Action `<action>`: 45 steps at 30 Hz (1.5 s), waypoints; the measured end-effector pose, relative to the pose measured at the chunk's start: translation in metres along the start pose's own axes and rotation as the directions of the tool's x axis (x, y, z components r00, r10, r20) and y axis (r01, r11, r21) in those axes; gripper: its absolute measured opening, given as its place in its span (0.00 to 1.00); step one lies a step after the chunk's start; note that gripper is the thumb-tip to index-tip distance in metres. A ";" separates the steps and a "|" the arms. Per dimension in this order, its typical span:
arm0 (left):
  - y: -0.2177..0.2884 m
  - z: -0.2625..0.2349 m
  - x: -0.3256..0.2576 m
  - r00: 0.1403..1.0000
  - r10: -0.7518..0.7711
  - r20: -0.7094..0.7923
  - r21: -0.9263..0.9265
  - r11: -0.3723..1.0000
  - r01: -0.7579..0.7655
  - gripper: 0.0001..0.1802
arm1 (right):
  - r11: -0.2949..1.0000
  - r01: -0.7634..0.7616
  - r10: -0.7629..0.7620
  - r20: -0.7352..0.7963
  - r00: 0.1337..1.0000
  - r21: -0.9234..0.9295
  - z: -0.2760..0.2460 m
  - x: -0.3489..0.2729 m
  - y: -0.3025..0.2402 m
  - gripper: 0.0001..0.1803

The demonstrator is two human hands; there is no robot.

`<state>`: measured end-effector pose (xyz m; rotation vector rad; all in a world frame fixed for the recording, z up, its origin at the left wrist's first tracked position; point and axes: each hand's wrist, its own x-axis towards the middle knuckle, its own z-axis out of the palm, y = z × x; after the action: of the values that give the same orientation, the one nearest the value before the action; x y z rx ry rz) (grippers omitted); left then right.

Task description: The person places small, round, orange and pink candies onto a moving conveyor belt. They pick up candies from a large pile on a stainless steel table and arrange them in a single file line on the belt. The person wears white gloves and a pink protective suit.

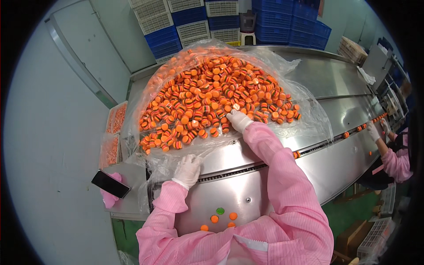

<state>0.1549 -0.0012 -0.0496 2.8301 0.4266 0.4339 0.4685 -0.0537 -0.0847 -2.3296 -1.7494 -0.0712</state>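
A heap of short round candies [207, 95], striped orange, red and dark green, lies in a spread-out clear plastic bag [316, 119] on a steel table. My right hand [240, 120], in a white glove, reaches to the heap's near edge. Its fingers are pinched together at a candy [236, 107] with a pale top. Lower left, my white-gloved left hand [187, 171] rests by the bag's near edge with its fingers curled. What lies under those fingers is hidden. Between me and the heap, a narrow dark conveyor track [234, 172] crosses the steel.
Loose orange discs [214, 218] and a green disc [220, 211] lie close to my body. A black phone [111, 183] sits on pink cloth at left, near tubs of orange pieces [117, 118]. Another person's gloved hand [373, 131] works along the track at right. Stacked crates [274, 26] stand behind.
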 end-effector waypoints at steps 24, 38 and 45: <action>0.077 0.041 0.027 0.904 0.190 -0.383 -0.272 0.912 -0.307 0.13 | -0.125 -0.340 -0.070 0.333 0.940 0.932 -0.047 -0.151 -0.097 0.34; 0.024 0.037 0.034 0.961 0.175 -0.213 -0.309 0.921 -0.236 0.14 | -0.153 -0.428 0.022 0.436 0.900 0.891 -0.007 -0.177 -0.062 0.21; -0.020 0.051 0.111 0.950 -0.309 -0.035 0.027 0.950 0.310 0.15 | 0.037 -0.421 -0.050 0.423 0.905 0.906 -0.023 -0.164 -0.092 0.10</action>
<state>0.2681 0.0430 -0.0738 2.7209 0.8757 0.4076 0.3357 -0.1887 -0.0770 -1.3459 -0.8334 1.2982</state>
